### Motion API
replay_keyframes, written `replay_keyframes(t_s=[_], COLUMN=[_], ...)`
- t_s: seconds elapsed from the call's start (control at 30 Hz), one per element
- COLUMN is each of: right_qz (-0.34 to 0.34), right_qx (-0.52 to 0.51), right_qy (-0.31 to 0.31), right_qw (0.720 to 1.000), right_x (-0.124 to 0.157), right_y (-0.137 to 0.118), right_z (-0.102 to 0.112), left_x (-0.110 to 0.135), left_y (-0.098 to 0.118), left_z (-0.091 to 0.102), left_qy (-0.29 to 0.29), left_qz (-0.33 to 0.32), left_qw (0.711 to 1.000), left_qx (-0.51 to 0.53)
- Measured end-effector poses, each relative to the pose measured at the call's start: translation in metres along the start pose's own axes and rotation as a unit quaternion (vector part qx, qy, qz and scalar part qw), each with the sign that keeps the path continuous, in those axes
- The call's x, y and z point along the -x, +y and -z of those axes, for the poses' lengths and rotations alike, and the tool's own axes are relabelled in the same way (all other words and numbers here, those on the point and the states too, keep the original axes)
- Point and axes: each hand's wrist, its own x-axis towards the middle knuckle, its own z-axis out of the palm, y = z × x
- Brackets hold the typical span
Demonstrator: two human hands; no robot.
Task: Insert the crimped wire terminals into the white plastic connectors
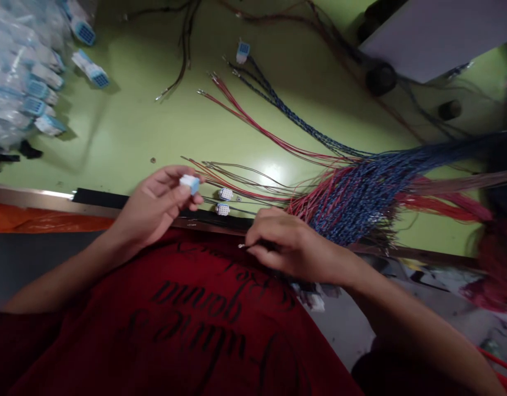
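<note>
Between the thumb and fingers of my left hand (154, 206) is a white and light-blue connector housing (189, 183), above the table's front edge. My right hand (292, 239) pinches a dark wire, whose metal terminal (241, 246) pokes out past the fingertips toward the left. Two more connector housings, one upper (225, 193) and one lower (222, 209), lie at the edge between my hands, pin faces up. Just beyond, loose red, orange and brown wires (245, 187) fan out from a large bundle of blue and red wires (356, 192).
A clear plastic bag of connector housings (22, 71) lies at the far left, with a few housings outside it. One blue housing (243, 51) sits near the far wire ends. A pale box (439, 38) stands at the back right. Dark wires (183, 49) lie at the back.
</note>
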Motion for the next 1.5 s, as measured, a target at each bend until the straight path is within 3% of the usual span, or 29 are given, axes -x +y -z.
replay_keyframes(t_s=[0.07,0.13,0.23,0.33,0.4,0.47,0.6,0.83,1.3,1.5], right_qz=[0.015,-0.039,-0.132,-0.144,-0.148,-0.167,-0.190,-0.140,-0.109,-0.148], right_qx=[-0.079,-0.169,-0.292,-0.386,-0.407,-0.380,-0.253,-0.105,-0.027,-0.040], right_qy=[-0.048,-0.044,0.065,0.135,0.160,0.189,0.207,0.214,0.237,0.237], right_qw=[0.996,0.984,0.945,0.901,0.887,0.890,0.926,0.961,0.965,0.959], right_x=[-0.011,-0.020,-0.023,-0.020,-0.018,-0.017,-0.018,-0.016,-0.014,-0.017], right_y=[-0.012,-0.016,-0.005,0.010,0.015,0.016,0.012,0.009,0.005,0.000], right_z=[-0.005,-0.011,-0.019,-0.023,-0.024,-0.024,-0.024,-0.025,-0.027,-0.025], left_x=[0.004,0.007,0.008,0.007,0.007,0.008,0.007,0.008,0.008,0.007], left_y=[-0.008,-0.015,-0.019,-0.018,-0.017,-0.017,-0.017,-0.018,-0.021,-0.020], left_z=[-0.009,-0.013,-0.011,-0.006,-0.005,-0.005,-0.007,-0.007,-0.010,-0.014], left_qy=[-0.060,-0.091,-0.100,-0.094,-0.092,-0.094,-0.088,-0.081,-0.107,-0.097], left_qz=[0.029,0.045,0.044,0.021,0.001,-0.018,-0.042,-0.033,0.080,0.119], left_qw=[0.998,0.995,0.993,0.993,0.992,0.991,0.989,0.991,0.989,0.985], left_qx=[-0.005,-0.013,-0.041,-0.071,-0.087,-0.098,-0.115,-0.101,0.059,0.079])
